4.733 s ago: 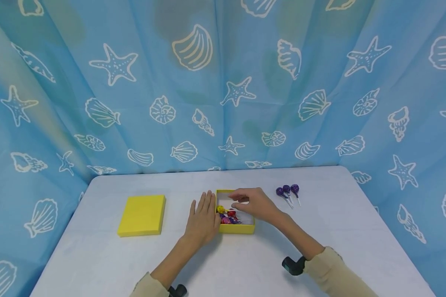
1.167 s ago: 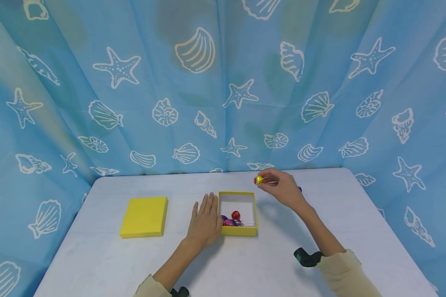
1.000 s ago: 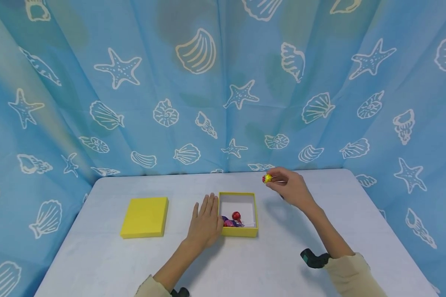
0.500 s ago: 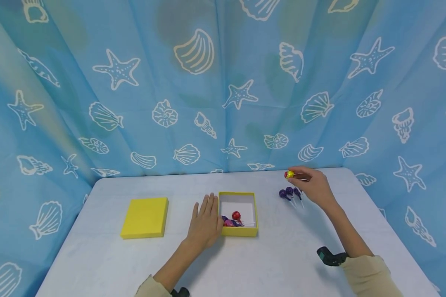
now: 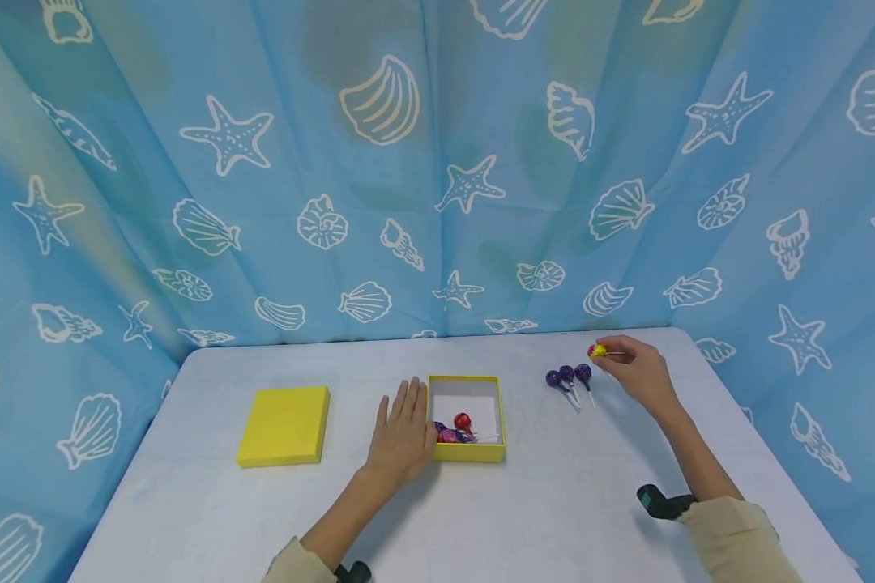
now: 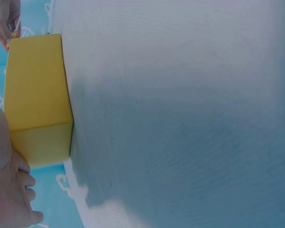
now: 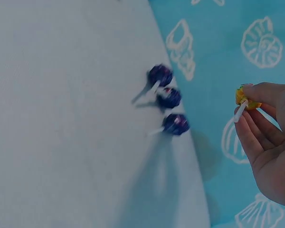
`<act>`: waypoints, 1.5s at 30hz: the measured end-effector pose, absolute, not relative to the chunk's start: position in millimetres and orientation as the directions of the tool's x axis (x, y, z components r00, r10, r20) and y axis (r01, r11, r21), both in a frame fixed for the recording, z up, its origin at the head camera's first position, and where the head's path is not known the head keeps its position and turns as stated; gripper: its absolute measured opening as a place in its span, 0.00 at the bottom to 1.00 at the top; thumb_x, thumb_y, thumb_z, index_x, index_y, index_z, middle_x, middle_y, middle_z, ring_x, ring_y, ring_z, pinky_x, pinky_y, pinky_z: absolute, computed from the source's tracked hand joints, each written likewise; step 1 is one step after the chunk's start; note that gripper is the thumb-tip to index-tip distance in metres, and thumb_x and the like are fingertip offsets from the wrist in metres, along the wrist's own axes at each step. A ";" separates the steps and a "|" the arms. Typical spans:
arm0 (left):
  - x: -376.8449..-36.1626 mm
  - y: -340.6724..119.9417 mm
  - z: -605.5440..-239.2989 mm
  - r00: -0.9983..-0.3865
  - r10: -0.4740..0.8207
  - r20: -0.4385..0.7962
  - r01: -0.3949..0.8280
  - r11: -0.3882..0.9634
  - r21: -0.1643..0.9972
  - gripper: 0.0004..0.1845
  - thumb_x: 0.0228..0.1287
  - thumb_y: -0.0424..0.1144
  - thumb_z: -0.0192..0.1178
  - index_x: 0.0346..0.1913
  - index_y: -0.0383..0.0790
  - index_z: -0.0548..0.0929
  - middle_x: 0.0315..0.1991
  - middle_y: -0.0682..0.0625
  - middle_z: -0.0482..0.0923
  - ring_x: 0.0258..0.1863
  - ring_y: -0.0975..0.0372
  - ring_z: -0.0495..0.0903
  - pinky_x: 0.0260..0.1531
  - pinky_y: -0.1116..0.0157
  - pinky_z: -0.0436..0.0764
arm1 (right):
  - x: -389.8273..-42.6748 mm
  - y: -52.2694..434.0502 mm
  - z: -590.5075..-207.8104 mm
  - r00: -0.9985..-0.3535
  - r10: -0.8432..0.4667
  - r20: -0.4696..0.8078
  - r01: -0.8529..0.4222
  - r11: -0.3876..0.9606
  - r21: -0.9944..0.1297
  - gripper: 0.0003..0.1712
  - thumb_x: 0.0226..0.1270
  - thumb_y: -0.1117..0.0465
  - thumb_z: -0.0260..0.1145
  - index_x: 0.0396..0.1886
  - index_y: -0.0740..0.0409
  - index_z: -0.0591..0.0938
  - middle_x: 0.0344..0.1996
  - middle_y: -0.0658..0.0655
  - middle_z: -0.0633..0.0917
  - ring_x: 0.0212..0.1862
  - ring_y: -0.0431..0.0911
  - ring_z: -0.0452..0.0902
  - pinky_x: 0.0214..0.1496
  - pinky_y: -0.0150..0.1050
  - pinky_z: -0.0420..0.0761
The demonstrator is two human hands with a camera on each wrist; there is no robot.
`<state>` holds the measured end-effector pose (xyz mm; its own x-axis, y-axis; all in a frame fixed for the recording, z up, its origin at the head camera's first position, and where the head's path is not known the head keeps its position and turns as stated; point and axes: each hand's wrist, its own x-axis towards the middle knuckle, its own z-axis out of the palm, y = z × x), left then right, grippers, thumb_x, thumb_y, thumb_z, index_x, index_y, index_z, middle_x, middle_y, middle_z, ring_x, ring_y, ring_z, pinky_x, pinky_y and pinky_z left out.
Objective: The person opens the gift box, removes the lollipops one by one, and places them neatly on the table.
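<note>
Holding: right hand point(image 5: 640, 374) pinches a lollipop point(image 5: 596, 351) by its stick, yellow-red head pointing left, raised above the table point(image 5: 525, 518)
Right hand grip: fingertips point(image 7: 251, 90) clenched on the stick just under the head, rest of fingers loosely curled
Lollipop spot: far right part of the table, just right of and behind the purple lollipops point(image 5: 568, 376), well apart from the box point(image 5: 467, 452)
Purple lollipops: three, lying side by side on the table, heads away from the person, sticks toward the person, near the right hand but not touching it
Left hand: point(image 5: 403, 436) flat on the table, palm down, fingers straight, grasping nothing; its thumb side lies against the left wall of the box
Box: yellow, lidless, middle of the table, white inside; holds a red lollipop point(image 5: 463, 421) and a few more wrapped ones in the near left corner
Lid: point(image 5: 283, 424) yellow, flat on the table left of the box, apart from the left hand
Backdrop: blue curtain point(image 5: 437, 162) with white shells and starfish round the table
</note>
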<state>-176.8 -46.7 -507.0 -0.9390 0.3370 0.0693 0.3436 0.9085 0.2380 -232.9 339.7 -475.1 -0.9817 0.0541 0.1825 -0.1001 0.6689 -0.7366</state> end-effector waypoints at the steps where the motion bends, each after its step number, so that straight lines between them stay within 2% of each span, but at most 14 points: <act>1: -176.8 -46.7 -507.1 -0.939 0.337 0.069 0.343 0.909 0.238 0.34 0.77 0.46 0.42 0.77 0.29 0.54 0.78 0.39 0.50 0.77 0.48 0.46 0.72 0.44 0.46 | -233.0 341.4 -477.9 -0.982 0.061 0.177 -0.090 0.673 -0.734 0.20 0.72 0.59 0.66 0.59 0.65 0.80 0.51 0.68 0.83 0.51 0.62 0.80 0.42 0.25 0.79; 3: -176.8 -46.8 -507.1 -0.939 0.338 0.068 0.344 0.908 0.238 0.34 0.77 0.46 0.42 0.77 0.29 0.54 0.78 0.39 0.50 0.77 0.48 0.46 0.72 0.44 0.46 | -233.5 345.1 -484.4 -0.982 0.067 0.176 -0.085 0.675 -0.733 0.21 0.71 0.59 0.67 0.58 0.66 0.80 0.51 0.70 0.82 0.50 0.63 0.80 0.43 0.32 0.82; 6: -176.8 -46.9 -506.8 -0.939 0.337 0.068 0.343 0.908 0.240 0.34 0.77 0.46 0.43 0.77 0.29 0.55 0.78 0.39 0.50 0.77 0.48 0.46 0.72 0.44 0.46 | -235.7 349.5 -495.6 -0.979 0.110 0.170 -0.052 0.675 -0.736 0.19 0.69 0.58 0.69 0.55 0.64 0.82 0.49 0.66 0.84 0.49 0.59 0.82 0.42 0.41 0.85; 10: -176.7 -47.0 -505.8 -0.940 0.334 0.071 0.341 0.908 0.243 0.33 0.77 0.45 0.43 0.77 0.29 0.55 0.78 0.39 0.50 0.77 0.48 0.46 0.72 0.44 0.46 | -237.1 354.5 -507.4 -0.981 0.122 0.152 -0.033 0.665 -0.746 0.19 0.69 0.58 0.68 0.54 0.65 0.81 0.49 0.67 0.83 0.49 0.59 0.82 0.45 0.47 0.84; 13: -176.2 -46.9 -505.0 -0.939 0.336 0.074 0.344 0.907 0.244 0.33 0.77 0.45 0.43 0.77 0.30 0.55 0.78 0.39 0.51 0.77 0.48 0.47 0.72 0.44 0.47 | -236.9 357.2 -513.0 -0.986 0.099 0.133 -0.032 0.671 -0.741 0.20 0.71 0.60 0.65 0.56 0.69 0.79 0.51 0.72 0.81 0.51 0.64 0.79 0.52 0.51 0.81; 15: -176.0 -47.0 -504.8 -0.938 0.337 0.077 0.346 0.904 0.251 0.33 0.77 0.45 0.43 0.77 0.29 0.55 0.78 0.38 0.51 0.77 0.47 0.47 0.72 0.44 0.47 | -237.0 357.8 -516.5 -0.989 0.112 0.101 0.002 0.675 -0.738 0.20 0.72 0.61 0.65 0.57 0.69 0.79 0.53 0.72 0.81 0.53 0.64 0.79 0.55 0.54 0.79; 20: -175.9 -46.8 -504.2 -0.940 0.335 0.061 0.339 0.903 0.263 0.34 0.76 0.45 0.44 0.77 0.29 0.55 0.78 0.38 0.50 0.77 0.47 0.47 0.72 0.44 0.46 | -239.1 358.2 -525.0 -0.990 0.132 0.045 0.056 0.671 -0.739 0.20 0.72 0.62 0.63 0.59 0.69 0.78 0.54 0.72 0.80 0.54 0.65 0.76 0.56 0.57 0.76; 30: -175.7 -46.1 -503.1 -0.943 0.330 0.044 0.330 0.910 0.252 0.34 0.77 0.46 0.42 0.78 0.31 0.53 0.79 0.40 0.48 0.78 0.48 0.45 0.72 0.45 0.45 | -245.5 359.1 -532.3 -0.990 0.136 0.048 0.060 0.694 -0.718 0.20 0.71 0.64 0.64 0.57 0.71 0.78 0.51 0.73 0.82 0.53 0.66 0.77 0.56 0.58 0.77; 45: -176.4 -46.7 -504.1 -0.940 0.335 0.059 0.339 0.910 0.238 0.34 0.77 0.46 0.43 0.78 0.30 0.53 0.78 0.39 0.49 0.78 0.48 0.46 0.72 0.44 0.46 | -250.9 357.4 -534.0 -0.990 0.139 0.040 0.068 0.693 -0.718 0.20 0.72 0.64 0.63 0.58 0.71 0.77 0.52 0.73 0.81 0.55 0.66 0.78 0.57 0.57 0.76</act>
<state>-176.4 -46.7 -504.1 -0.9404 0.3348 0.0590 0.3390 0.9102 0.2380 -250.9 357.4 -534.0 -0.9895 0.1387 0.0396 0.0684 0.6927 -0.7180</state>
